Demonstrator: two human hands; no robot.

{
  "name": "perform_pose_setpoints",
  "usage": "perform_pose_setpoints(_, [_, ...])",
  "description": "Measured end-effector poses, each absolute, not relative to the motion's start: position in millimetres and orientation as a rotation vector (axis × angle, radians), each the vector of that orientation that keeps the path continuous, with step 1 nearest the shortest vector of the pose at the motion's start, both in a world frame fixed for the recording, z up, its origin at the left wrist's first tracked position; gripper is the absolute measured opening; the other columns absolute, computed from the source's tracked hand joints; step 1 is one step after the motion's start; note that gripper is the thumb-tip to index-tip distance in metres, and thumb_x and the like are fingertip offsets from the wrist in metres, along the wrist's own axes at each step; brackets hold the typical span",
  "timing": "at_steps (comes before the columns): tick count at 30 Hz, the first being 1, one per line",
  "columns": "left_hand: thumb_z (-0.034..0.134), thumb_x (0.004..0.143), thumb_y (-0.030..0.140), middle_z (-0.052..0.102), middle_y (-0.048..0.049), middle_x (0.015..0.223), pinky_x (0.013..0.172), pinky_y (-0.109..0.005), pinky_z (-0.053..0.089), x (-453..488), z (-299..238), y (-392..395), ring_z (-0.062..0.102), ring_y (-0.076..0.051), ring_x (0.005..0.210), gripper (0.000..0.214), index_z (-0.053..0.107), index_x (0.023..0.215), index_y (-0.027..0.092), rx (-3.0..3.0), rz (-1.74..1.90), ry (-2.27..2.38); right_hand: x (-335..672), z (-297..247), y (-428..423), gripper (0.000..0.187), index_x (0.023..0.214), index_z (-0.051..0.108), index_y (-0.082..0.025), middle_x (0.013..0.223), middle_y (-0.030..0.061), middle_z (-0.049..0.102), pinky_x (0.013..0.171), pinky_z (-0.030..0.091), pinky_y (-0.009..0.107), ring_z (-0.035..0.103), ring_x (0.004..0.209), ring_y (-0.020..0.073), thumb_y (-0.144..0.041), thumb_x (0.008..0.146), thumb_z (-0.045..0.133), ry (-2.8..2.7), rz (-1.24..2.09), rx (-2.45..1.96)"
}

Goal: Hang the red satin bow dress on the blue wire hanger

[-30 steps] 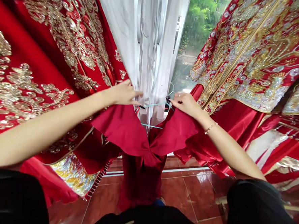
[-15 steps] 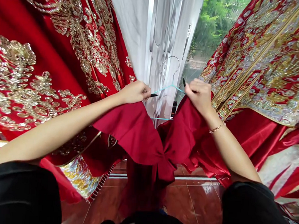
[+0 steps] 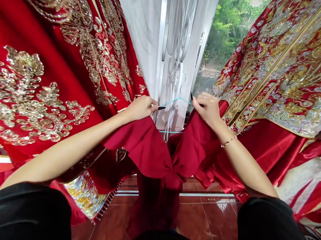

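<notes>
A dark red ruffled dress (image 3: 150,152) hangs in front of me on a thin turquoise hanger (image 3: 170,132) with a silver hook. My left hand (image 3: 142,108) is closed on the dress's left shoulder and the hanger's arm there. On the other side, my right hand (image 3: 207,105) pinches the right shoulder, where the hanger's other arm goes under its fingers. Between the hands the neckline dips in a V to a gathered knot. The dress's lower part drops toward the floor and is partly in shadow.
Red gowns with gold sequins (image 3: 26,93) crowd the left side. To the right stands a beaded red and gold jacket (image 3: 277,73) over a red satin skirt. A white metal door frame (image 3: 165,33) and a window rise behind the hanger. Shiny red floor tiles (image 3: 195,216) lie below.
Both hands have moved slightly down and the right one a little left, with the dress and hanger between them. The hanger's hook has turned and sits lower. Both grips stay closed.
</notes>
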State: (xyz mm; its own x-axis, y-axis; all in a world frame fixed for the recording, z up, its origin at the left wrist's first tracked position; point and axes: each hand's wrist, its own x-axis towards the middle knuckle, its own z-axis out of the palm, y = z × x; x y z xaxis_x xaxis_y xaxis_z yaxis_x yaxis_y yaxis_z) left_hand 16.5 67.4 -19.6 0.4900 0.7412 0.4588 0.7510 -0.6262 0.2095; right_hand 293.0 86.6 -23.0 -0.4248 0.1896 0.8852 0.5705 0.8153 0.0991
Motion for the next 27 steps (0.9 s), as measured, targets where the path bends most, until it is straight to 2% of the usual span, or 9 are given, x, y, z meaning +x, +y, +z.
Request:
perform_pose_setpoints(7, [0.05,0.092,0.026,0.063,-0.0014,0.058,0.06,-0.026,0.035,4,-61,44,0.056,-0.015,0.055,0.03,0.067,0.068,0.019,-2.682,-0.584,-1.462,284,-72,73,0.052,0.053,0.03,-0.023,0.051,-0.0013,0.034,0.057,0.028,0.032,0.032,0.055,0.0144,-0.035,0.103,0.04,-2.134,-0.498,-0.585])
perform_pose_setpoints(12, [0.05,0.094,0.027,0.065,-0.0028,0.062,0.058,-0.026,0.035,6,-61,46,0.058,-0.015,0.056,0.03,0.069,0.072,0.019,-2.721,-0.484,-1.399,297,-80,70,0.052,0.051,0.031,-0.022,0.05,-0.0017,0.034,0.057,0.029,0.032,0.031,0.053,0.0144,-0.029,0.101,0.042,-2.132,-0.5,-0.589])
perform_pose_setpoints(18, [0.046,0.098,0.033,0.063,-0.002,0.063,0.061,-0.027,0.039,-9,-59,49,0.057,-0.015,0.057,0.029,0.07,0.091,0.018,-2.64,-0.628,-1.351,308,-81,66,0.053,0.05,0.03,-0.022,0.048,-0.0015,0.035,0.056,0.028,0.032,0.03,0.055,0.0146,-0.03,0.1,0.045,-2.163,-0.535,-0.616])
perform_pose_setpoints(20, [0.045,0.098,0.035,0.06,-0.0017,0.061,0.065,-0.028,0.041,-16,-56,51,0.057,-0.017,0.061,0.03,0.068,0.089,0.018,-2.597,-0.633,-1.249,309,-80,66,0.052,0.05,0.028,-0.022,0.048,-0.0018,0.032,0.056,0.026,0.032,0.029,0.054,0.0142,-0.028,0.1,0.044,-2.149,-0.52,-0.601])
perform_pose_setpoints(27, [0.049,0.096,0.043,0.048,0.0,0.055,0.08,-0.033,0.042,-8,-17,64,0.046,-0.018,0.067,0.037,0.055,0.066,0.022,-2.633,-0.307,-0.726,303,-71,66,0.052,0.053,0.026,-0.022,0.051,-0.0023,0.03,0.056,0.025,0.032,0.026,0.054,0.0126,-0.029,0.101,0.043,-2.13,-0.469,-0.527])
